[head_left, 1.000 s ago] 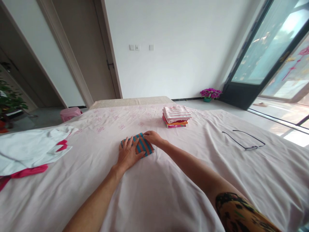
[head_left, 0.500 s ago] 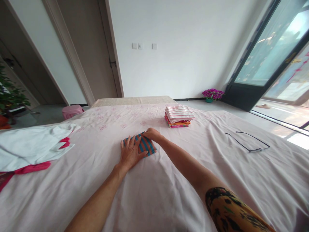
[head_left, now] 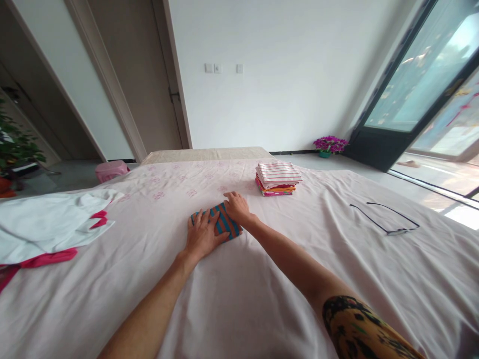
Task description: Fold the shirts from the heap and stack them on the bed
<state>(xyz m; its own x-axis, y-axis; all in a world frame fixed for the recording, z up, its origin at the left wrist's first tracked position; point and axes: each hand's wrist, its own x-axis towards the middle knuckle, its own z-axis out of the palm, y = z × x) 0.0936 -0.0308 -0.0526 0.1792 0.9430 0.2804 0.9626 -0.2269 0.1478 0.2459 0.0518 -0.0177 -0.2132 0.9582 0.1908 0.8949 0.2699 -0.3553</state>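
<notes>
A small folded striped cloth [head_left: 223,227], blue and brown, lies flat on the pale pink sheet [head_left: 232,309] in front of me. My left hand [head_left: 203,230] rests on its left part, palm down with the fingers spread. At its far right corner is my right hand [head_left: 237,207], fingers stretched out and touching the cloth's edge. Beyond and to the right stands a stack of folded cloths [head_left: 279,178], with a white one with red stripes on top and orange and pink layers beneath.
White clothing with red trim [head_left: 48,224] lies loosely at the left. A pair of eyeglasses [head_left: 398,230] lies on the sheet at the right. A pink stool [head_left: 111,170] and a pot of purple flowers [head_left: 330,144] stand on the floor beyond.
My right hand has opened from a closed grip at the cloth's far edge, its fingers now extended. My left hand has stayed in place on the cloth.
</notes>
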